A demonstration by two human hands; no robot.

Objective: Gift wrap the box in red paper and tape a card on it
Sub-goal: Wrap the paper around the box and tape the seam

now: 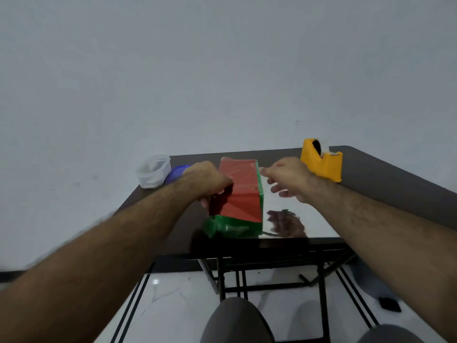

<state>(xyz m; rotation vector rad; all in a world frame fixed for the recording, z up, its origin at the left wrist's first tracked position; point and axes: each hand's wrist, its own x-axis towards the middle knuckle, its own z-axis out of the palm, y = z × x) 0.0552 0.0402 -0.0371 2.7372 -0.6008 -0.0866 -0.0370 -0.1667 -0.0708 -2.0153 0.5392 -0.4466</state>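
Mid-desk (371, 174), green box (232, 226) half covered in red paper (242, 191); left hand (210, 181) pinching the paper's left edge, right hand (288, 178) loose-fingered just beside, holding nothing; yellow tape dispenser (321, 160) behind.

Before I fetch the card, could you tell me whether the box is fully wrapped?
Not fully: red paper covers the top, but the green box shows at the near end.

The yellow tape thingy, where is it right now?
In the head view, the yellow tape dispenser stands on the dark table at its far right side, just behind the right hand.
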